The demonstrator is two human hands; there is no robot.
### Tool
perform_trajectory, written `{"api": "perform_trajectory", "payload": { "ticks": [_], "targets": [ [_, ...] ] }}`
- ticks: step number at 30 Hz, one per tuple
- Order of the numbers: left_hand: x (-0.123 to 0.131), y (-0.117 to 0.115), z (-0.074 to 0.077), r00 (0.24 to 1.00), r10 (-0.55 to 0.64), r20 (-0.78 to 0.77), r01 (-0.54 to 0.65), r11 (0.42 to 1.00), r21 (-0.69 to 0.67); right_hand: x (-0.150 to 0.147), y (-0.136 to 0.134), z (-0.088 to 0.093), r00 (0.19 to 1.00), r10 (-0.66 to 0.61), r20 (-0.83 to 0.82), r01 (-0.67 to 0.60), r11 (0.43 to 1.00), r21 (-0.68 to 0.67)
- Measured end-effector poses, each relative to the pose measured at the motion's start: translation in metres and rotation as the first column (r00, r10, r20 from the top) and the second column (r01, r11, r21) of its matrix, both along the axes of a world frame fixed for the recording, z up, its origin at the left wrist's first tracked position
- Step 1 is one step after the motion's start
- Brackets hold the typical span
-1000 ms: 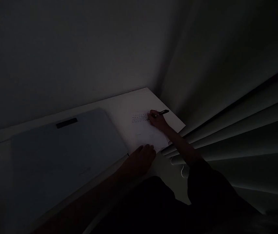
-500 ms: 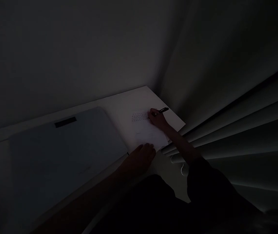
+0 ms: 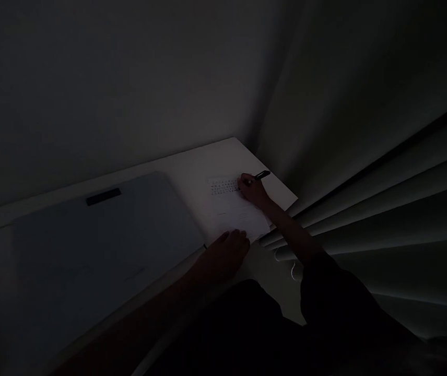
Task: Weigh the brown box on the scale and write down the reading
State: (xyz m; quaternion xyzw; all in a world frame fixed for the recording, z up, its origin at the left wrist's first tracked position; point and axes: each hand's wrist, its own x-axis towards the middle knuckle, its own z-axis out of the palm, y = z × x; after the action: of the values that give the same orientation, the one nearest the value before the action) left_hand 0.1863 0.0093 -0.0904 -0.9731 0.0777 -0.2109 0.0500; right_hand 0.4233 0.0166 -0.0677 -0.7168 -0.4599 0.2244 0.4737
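Observation:
A dark pen (image 3: 262, 175) is gripped in my right hand (image 3: 251, 189), which rests on the upper right part of a white sheet of paper (image 3: 239, 211). Rows of small dark marks run across the top of the sheet, just left of my fingers. The pen's tip is hidden behind the hand. At the sheet's near edge, my left hand (image 3: 229, 253) lies with its fingers stretched over the paper, holding nothing. The scene is very dim, so fine writing cannot be read.
A large blue-grey mat (image 3: 106, 245) with a small dark rectangular piece (image 3: 103, 197) near its far edge covers the left of the white table (image 3: 192, 164). A wall stands behind. Folded curtains (image 3: 384, 209) hang close on the right.
The view has shifted very slightly. Both hands stay in nearly the same place, the pen still in my right hand.

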Motion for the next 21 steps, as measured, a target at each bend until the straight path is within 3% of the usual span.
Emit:
{"api": "perform_trajectory", "payload": {
  "ticks": [15,21],
  "targets": [
    [0.001,0.001,0.003,1.0,-0.014,-0.011,0.014,1.0,-0.02,0.002,0.003,-0.007,0.998,-0.042,0.047,0.043,0.999,-0.003],
    [-0.002,0.0,-0.001,0.999,-0.007,-0.036,0.007,1.0,-0.008,0.002,-0.005,0.004,0.968,-0.115,0.223,0.084,0.986,0.145]
  ]
}}
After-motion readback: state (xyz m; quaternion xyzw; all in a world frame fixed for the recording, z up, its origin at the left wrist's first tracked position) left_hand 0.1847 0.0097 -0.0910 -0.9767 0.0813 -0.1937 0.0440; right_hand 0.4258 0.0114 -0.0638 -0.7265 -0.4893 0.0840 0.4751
